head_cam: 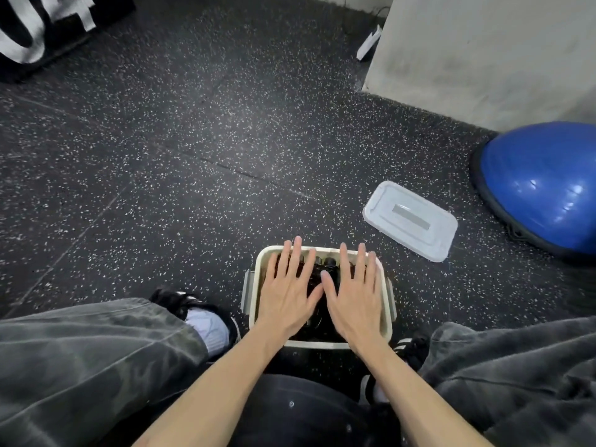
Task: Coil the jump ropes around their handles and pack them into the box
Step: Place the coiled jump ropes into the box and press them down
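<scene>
My knees in grey trousers fill the lower left and lower right of the frame, forearms running up between them. Black shoe with a white sock (206, 324) sits at lower centre-left.

Left hand (287, 295) and right hand (354, 298) lie side by side, palms down, over the open box (254, 285) at lower centre. Fingers on both are straight and spread, nothing gripped. Thumbs nearly meet in the middle. Fingertips reach the box's far rim. Can't tell if the palms actually press the contents or just hover on top.

Box is cream plastic, grey latch on its left side, standing on the floor between my feet. Jump ropes (322, 269) are inside it: a dark mass, black handle ends showing between my hands near the far rim. Coils themselves mostly hidden under the hands.

Lid (409, 221) lies flat on the floor, off the box, to the upper right of it, well apart. Blue dome ball (541, 185) at the right edge, next to a pale wall (483, 53) in the upper right. Floor (161, 140) is black speckled rubber. Black object with white lettering (42, 24) in the upper left corner.
</scene>
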